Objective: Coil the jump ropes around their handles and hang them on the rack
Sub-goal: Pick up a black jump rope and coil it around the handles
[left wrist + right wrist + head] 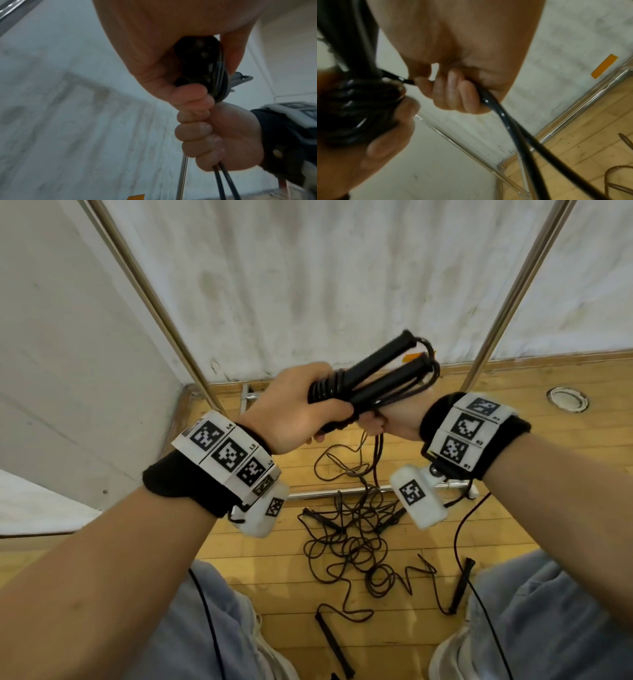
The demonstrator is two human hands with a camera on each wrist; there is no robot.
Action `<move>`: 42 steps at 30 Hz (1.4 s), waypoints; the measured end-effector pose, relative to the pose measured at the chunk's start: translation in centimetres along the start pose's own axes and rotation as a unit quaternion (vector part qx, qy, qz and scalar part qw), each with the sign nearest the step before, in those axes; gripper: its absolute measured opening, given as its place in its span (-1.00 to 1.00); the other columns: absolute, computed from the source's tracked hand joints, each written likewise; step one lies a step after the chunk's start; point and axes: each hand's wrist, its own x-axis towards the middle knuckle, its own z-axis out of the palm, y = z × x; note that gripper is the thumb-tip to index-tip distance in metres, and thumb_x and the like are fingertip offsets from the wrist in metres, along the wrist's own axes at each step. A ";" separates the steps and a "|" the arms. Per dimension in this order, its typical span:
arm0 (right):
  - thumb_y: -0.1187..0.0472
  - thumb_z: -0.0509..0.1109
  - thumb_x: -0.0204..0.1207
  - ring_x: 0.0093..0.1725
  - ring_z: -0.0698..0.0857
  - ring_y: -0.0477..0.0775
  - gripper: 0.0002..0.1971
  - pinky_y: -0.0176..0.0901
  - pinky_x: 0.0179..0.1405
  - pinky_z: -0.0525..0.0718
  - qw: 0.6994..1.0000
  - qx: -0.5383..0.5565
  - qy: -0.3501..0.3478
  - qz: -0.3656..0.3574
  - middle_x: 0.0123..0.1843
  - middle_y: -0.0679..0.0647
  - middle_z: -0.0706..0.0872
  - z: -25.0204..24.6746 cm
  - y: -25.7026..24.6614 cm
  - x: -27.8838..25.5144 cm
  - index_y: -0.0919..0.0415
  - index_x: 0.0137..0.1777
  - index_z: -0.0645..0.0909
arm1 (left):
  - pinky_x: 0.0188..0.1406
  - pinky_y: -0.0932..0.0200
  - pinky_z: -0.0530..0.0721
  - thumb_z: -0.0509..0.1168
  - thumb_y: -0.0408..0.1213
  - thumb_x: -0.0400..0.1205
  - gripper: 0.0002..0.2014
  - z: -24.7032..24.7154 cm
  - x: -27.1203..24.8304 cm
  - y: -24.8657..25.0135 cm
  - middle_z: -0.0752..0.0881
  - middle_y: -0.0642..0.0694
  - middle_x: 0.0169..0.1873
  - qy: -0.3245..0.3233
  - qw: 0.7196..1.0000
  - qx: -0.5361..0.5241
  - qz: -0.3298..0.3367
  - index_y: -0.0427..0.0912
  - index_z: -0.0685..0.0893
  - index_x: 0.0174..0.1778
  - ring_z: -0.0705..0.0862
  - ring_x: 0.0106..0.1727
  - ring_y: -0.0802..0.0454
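Note:
Two black handles (380,371) of one jump rope lie side by side, pointing up and to the right, with black cord wound several turns round their lower end (325,386). My left hand (294,409) grips that wound end (356,106). My right hand (394,419) sits just to its right, fingers (453,89) curled round the doubled loose cord (505,121). From the right fist the cord (223,182) hangs down toward the floor. The rack's two metal uprights (161,313) rise either side of my hands; its top is out of view.
Several other black jump ropes lie in a tangle (356,542) on the wooden floor, with loose handles (460,585) near my knees. The rack's base bar (342,493) runs across the floor. White wall behind, a round floor fitting (568,399) at right.

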 end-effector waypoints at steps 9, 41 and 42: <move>-0.02 -0.08 0.71 -0.59 0.21 -0.07 -0.59 -0.22 -0.57 0.16 0.993 0.040 0.100 0.039 -0.45 0.00 0.37 3.3 -1.0 0.5 0.12 -0.31 0.36 | -0.66 0.13 0.51 0.32 -0.15 0.41 -0.67 0.1 1.9 0.1 0.71 -0.33 -0.38 0.124 0.987 -0.081 -0.054 -0.32 0.50 -0.07 0.64 -0.57 -0.16; 0.13 0.12 0.71 -0.61 0.34 -0.19 -0.73 -0.32 -0.56 0.35 0.969 -0.167 0.165 -0.074 -0.49 -0.11 0.38 1.4 -0.4 0.6 0.05 -0.20 0.56 | -0.31 -0.24 0.74 0.34 -0.29 0.61 -0.85 -3.4 1.4 -0.4 0.75 -0.16 -0.19 0.175 0.982 -0.032 -0.055 0.01 0.49 -0.06 0.74 -0.37 -0.10; 0.10 0.11 0.71 -0.61 0.34 -0.22 -0.70 -0.35 -0.56 0.33 0.955 -0.232 0.166 -0.081 -0.48 -0.11 0.40 1.6 -0.5 0.5 0.04 -0.24 0.54 | -0.29 -0.19 0.75 0.34 -0.27 0.61 -0.83 -3.4 1.5 -0.8 0.75 -0.12 -0.20 0.181 0.982 -0.002 -0.053 0.03 0.47 -0.02 0.74 -0.36 -0.05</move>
